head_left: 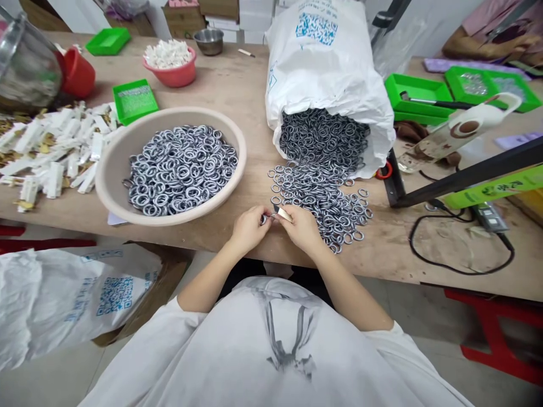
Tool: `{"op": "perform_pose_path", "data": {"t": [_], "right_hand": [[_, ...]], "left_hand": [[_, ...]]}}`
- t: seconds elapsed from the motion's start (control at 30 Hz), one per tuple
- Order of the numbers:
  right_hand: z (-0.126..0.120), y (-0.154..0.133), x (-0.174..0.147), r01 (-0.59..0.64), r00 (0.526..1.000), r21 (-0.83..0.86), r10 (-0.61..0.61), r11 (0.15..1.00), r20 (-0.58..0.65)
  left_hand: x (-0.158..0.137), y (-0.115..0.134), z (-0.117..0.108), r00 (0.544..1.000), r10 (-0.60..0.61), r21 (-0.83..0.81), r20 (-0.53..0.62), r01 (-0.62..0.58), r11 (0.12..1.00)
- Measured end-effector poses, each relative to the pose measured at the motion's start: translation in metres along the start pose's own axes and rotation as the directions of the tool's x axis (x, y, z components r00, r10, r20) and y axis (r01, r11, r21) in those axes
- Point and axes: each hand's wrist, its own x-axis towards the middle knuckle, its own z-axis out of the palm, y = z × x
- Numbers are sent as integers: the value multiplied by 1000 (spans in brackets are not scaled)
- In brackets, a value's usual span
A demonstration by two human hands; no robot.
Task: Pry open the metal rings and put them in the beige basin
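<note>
My left hand (251, 229) is closed, pinching a shiny grey ring (263, 219) between thumb and fingertips. Close against it, my right hand (302, 229) grips a small knife (284, 213) with a pale handle and a dark pointed blade. The blade's tip is at the ring, but the exact contact is too small to make out. Beside my right hand spreads a heap of loose grey rings (331, 206), spilling from the mouth of a white sack (326, 62). To the left stands a beige basin (106, 186) holding many similar rings.
White clip-like pieces (55, 147) cover the table's left. Behind are a green tray (136, 100), a pink bowl (172, 73) and a steel bowl (208, 40). A black metal frame (466, 172), a bottle (462, 130) and a cable (424, 257) occupy the right. Another person's arm (475, 48) is beyond.
</note>
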Motion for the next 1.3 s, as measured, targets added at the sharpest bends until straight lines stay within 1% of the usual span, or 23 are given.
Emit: {"op": "perform_pose_path", "data": {"t": [0.03, 0.07, 0.1, 0.13, 0.17, 0.2, 0.23, 0.27, 0.3, 0.33, 0.37, 0.4, 0.47, 0.53, 0.63, 0.7, 0.73, 0.8, 0.87, 0.93, 1.07, 1.3], "right_hand": [[-1, 0, 0, 12, 1000, 110, -11, 994, -7], [-2, 0, 0, 24, 1000, 230, -21, 973, -16], [-4, -1, -1, 42, 999, 340, -35, 939, -26], [-7, -2, -2, 64, 998, 426, -55, 902, -34], [-9, -3, -2, 94, 996, 484, -82, 870, -46], [-12, -5, -3, 127, 992, 514, -111, 848, -62], [-14, -6, -4, 157, 988, 524, -137, 837, -78], [-16, -8, -5, 177, 984, 523, -151, 834, -93], [-18, -9, -6, 183, 983, 519, -151, 835, -103], [-19, -10, -8, 176, 984, 514, -141, 840, -107], [-20, -11, -9, 162, 986, 506, -125, 847, -107], [-21, -12, -10, 148, 989, 494, -111, 857, -102], [-21, -15, -12, 138, 990, 462, -103, 876, -101], [-21, -19, -14, 136, 989, 427, -100, 894, -106], [-21, -25, -17, 85, 990, 426, -29, 901, -137], [-21, -27, -20, 58, 986, 384, 7, 922, -166], [-21, -27, -22, 63, 984, 322, -5, 945, -179], [-22, -28, -25, 108, 981, 147, -81, 983, -174], [-23, -29, -29, 152, 979, -4, -151, 988, -137], [-23, -30, -31, 161, 980, -92, -170, 983, -100], [-23, -32, -32, 149, 984, -172, -164, 974, -74], [-26, -37, -34, 165, 976, -258, -196, 952, -96]], "left_hand": [[-2, 1, -2, 1000, 1, -138, -6, -2, 990], [-4, 3, -4, 1000, -15, -304, 13, 19, 952], [-6, 5, -6, 997, -44, -479, 68, 71, 875], [-8, 7, -8, 985, -68, -632, 161, 156, 759], [-9, 10, -10, 957, -75, -733, 279, 263, 627], [-11, 14, -12, 915, -62, -778, 398, 373, 506], [-12, 17, -13, 864, -31, -781, 502, 468, 413], [-14, 21, -14, 814, 7, -765, 581, 543, 347], [-15, 25, -15, 775, 41, -748, 630, 592, 301], [-17, 29, -14, 756, 60, -740, 652, 618, 264], [-18, 33, -13, 756, 58, -745, 652, 625, 231], [-19, 36, -11, 773, 34, -762, 633, 615, 201], [-21, 42, -7, 830, -50, -813, 556, 555, 178], [-21, 47, -3, 878, -121, -857, 463, 478, 192], [-21, 52, -1, 911, -158, -893, 381, 407, 194], [-21, 53, -1, 919, -171, -904, 356, 385, 185], [-21, 53, -2, 922, -174, -908, 347, 377, 184], [-21, 53, -2, 925, -173, -911, 339, 369, 186], [-21, 53, -3, 925, -179, -913, 336, 366, 181], [-22, 54, -3, 923, -194, -915, 332, 365, 173], [-23, 55, -3, 925, -189, -914, 330, 363, 181], [-25, 56, -5, 919, -199, -911, 341, 375, 172]]}}
